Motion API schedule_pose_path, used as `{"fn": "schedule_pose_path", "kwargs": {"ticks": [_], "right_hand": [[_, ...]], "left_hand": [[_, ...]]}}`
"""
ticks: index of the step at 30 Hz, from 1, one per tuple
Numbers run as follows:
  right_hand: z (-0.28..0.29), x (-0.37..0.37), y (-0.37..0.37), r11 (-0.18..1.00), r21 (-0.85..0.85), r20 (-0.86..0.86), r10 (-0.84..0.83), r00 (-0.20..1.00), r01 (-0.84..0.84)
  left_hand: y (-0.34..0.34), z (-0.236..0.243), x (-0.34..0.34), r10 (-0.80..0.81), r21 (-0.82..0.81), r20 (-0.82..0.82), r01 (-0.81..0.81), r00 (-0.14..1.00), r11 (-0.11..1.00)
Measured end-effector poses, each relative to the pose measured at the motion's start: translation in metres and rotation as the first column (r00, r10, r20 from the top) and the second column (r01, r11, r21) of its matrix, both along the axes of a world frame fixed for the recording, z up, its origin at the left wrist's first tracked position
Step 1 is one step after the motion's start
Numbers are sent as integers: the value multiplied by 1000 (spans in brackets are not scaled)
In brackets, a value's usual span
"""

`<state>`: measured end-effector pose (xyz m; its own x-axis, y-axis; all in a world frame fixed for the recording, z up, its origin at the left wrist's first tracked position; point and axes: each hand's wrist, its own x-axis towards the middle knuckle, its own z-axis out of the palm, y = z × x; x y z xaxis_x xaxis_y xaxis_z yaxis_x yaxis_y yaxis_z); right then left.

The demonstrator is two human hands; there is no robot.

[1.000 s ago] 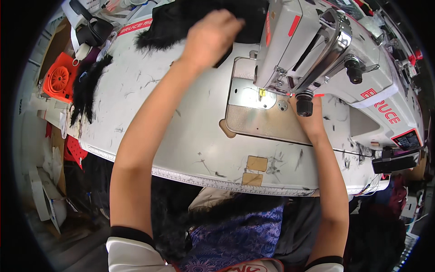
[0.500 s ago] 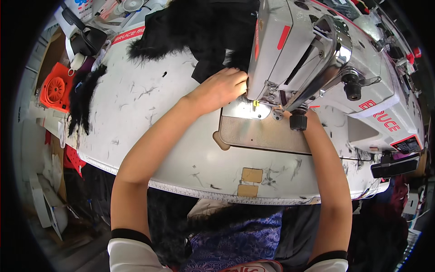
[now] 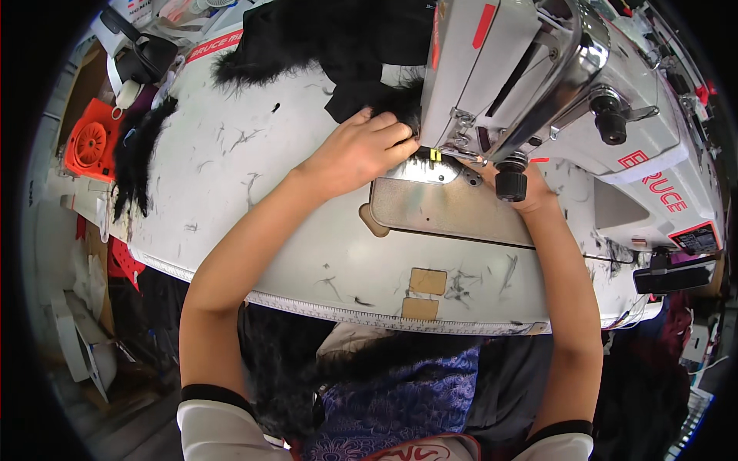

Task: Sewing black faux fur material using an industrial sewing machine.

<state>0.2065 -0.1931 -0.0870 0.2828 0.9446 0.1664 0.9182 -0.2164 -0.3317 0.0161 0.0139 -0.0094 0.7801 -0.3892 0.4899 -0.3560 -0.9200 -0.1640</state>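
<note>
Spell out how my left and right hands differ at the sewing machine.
The left hand shows almost whole; the right hand is partly hidden behind the black knob of the sewing machine. The left hand curls at the black fabric; the right hand's pose is too covered to read. Both are bare and near the metal plate.

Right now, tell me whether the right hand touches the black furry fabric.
Cannot tell. In the head view, the sewing machine partly covers the right hand, so neither contact with the black furry fabric nor a gap shows plainly.
</note>
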Motion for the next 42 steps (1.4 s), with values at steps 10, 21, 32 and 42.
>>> {"fn": "schedule_pose_path", "kwargs": {"ticks": [10, 21, 32, 42], "right_hand": [[65, -60, -4, 996, 34, 384, 62, 921, -81], [66, -67, -6, 976, 144, 327, 107, 939, -161], [66, -71, -1, 973, 127, -320, -143, 937, 192], [53, -64, 0, 965, 240, -223, -55, 973, 109]], "left_hand": [[-14, 0, -13, 7, -127, -59, -15, 998, 992], [-13, 0, -17, -26, -269, -176, -22, 984, 963], [-5, -2, -8, 16, -130, -175, -40, 985, 991], [-7, -3, -6, 14, -88, -100, -23, 995, 996]]}}
